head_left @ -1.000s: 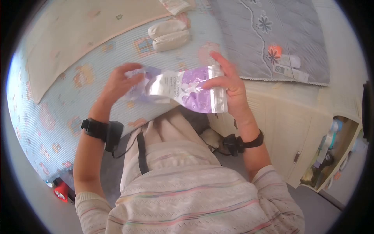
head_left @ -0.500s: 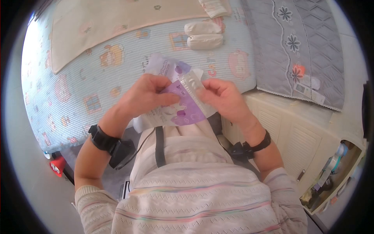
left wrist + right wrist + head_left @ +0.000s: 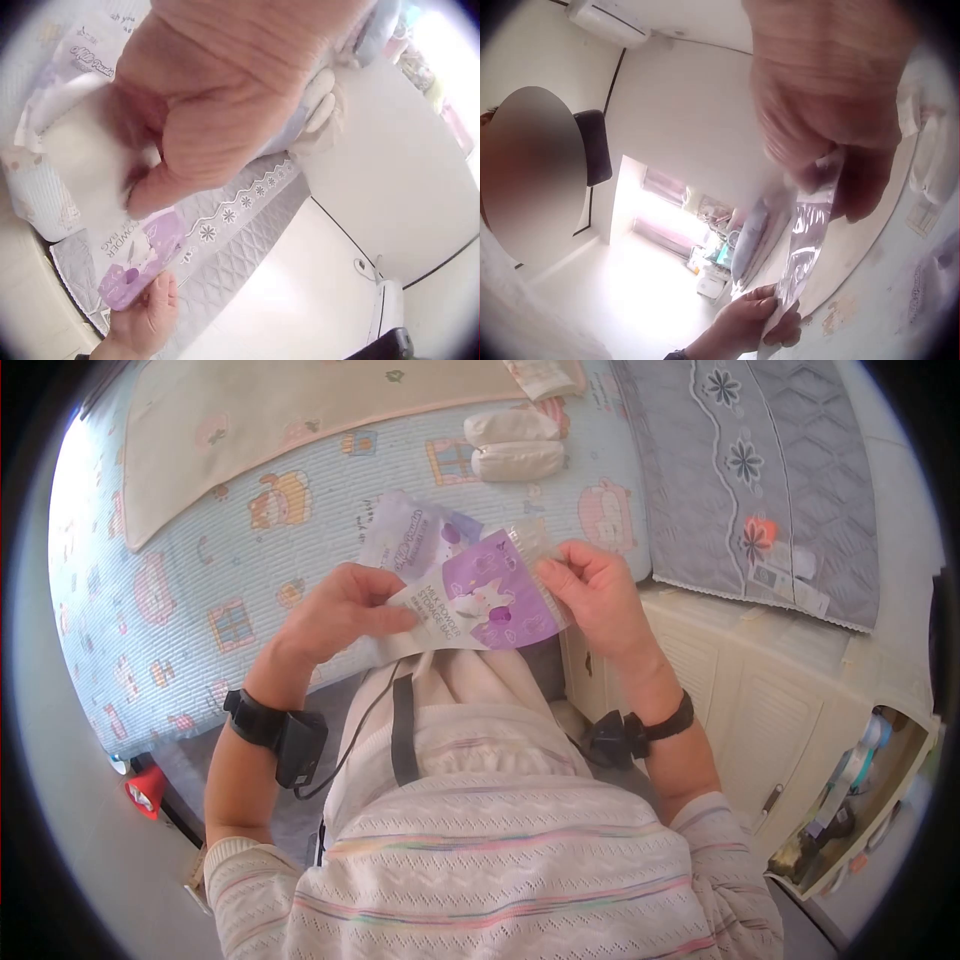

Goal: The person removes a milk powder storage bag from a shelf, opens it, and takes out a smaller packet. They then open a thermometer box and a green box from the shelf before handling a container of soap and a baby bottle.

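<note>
A flat purple-and-white milk powder storage bag (image 3: 498, 592) is stretched between both hands, its printed face up. My left hand (image 3: 345, 610) pinches its white end between thumb and fingers. At the purple end, my right hand (image 3: 603, 600) pinches the clear top strip. In the right wrist view the bag (image 3: 810, 232) appears nearly edge-on, shiny, running from one hand to the other. Beyond it, a second purple-and-white milk powder package (image 3: 412, 532) lies on the bed, partly covered by the bag in the head view.
Two white rolled bundles (image 3: 515, 445) lie on the patterned blue bed sheet (image 3: 190, 580). To the right, a grey quilted cloth (image 3: 690, 530) covers a cream cabinet (image 3: 720, 700), with an orange item (image 3: 760, 530) on top. An open compartment (image 3: 850, 800) holds several small things.
The bag went from stretched level to tilted between closer hands, then was drawn out flatter with its print facing up. The right hand shifted slightly outward and the left hand slid toward the white end.
</note>
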`<state>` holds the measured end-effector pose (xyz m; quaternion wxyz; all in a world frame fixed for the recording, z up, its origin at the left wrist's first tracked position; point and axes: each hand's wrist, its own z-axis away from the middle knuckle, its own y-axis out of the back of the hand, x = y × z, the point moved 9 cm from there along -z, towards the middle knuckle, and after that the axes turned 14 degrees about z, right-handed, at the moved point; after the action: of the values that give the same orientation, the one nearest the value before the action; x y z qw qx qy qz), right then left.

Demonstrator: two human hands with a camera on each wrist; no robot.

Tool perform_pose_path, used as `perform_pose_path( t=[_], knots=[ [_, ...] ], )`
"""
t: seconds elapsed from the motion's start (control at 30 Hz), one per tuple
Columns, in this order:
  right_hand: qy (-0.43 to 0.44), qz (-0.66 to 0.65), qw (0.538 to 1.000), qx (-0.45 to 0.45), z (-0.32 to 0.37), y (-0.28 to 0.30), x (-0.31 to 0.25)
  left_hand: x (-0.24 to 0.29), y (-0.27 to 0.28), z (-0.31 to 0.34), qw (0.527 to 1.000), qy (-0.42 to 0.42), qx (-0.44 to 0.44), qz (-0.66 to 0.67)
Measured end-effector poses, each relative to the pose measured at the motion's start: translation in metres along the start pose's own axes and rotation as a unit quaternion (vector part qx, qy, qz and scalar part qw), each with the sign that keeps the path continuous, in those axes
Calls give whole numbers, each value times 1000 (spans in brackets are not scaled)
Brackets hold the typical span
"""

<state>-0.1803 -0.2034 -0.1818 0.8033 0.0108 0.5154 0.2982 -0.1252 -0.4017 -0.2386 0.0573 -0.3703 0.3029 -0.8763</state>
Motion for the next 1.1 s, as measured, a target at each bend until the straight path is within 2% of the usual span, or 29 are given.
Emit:
perform_pose_path(
  t=[0.13,0.3,0.67,0.77,0.83,0.97,1.03,1.1],
  knots=[
    [12,-40,999,9,0,6,5,-2,3,-3,998,-14,-12,52],
    [-14,-79,996,22,2,17,13,-1,9,-5,999,-27,12,37],
    [-6,-90,995,34,7,23,10,-5,13,-16,996,-51,24,66],
    [-1,-85,995,48,7,27,12,-10,22,-23,990,-75,38,114],
    [2,-86,994,66,8,32,11,-10,24,-24,969,-95,48,222],
    [-13,-74,994,80,8,38,15,-14,20,-23,963,-100,36,246],
    [-12,-78,994,79,7,38,21,-21,15,-27,962,-95,-12,255],
    [-1,-112,991,73,6,36,21,-27,13,-29,965,-82,-16,248]
  ],
)
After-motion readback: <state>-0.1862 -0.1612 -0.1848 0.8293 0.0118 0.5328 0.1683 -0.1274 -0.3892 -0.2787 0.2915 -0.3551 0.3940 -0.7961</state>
